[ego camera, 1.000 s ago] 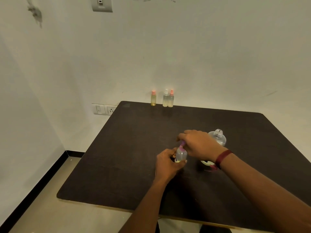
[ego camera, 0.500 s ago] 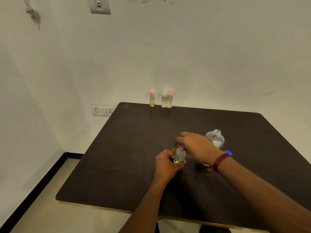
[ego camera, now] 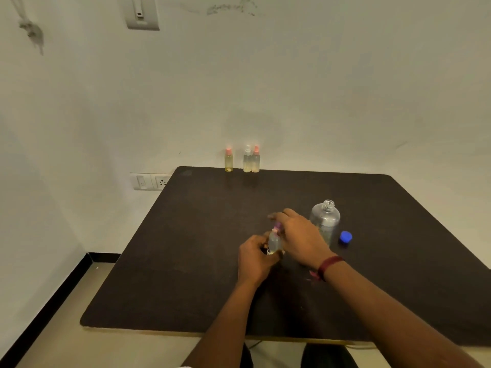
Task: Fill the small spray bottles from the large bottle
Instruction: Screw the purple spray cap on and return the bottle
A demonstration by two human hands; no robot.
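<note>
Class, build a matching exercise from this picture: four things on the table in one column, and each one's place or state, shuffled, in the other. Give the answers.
Things
1. large bottle
2. blue cap
3. small spray bottle
4. row of three small bottles

Place or state
A. at the far edge of the table
B. gripped in the left hand
C. upright, neck uncapped
D. lying just right of the large bottle

Pairs: 1-C, 2-D, 3-B, 4-A

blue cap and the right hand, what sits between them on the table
The large open bottle stands between the blue cap and the right hand, seen in the head view.
</note>
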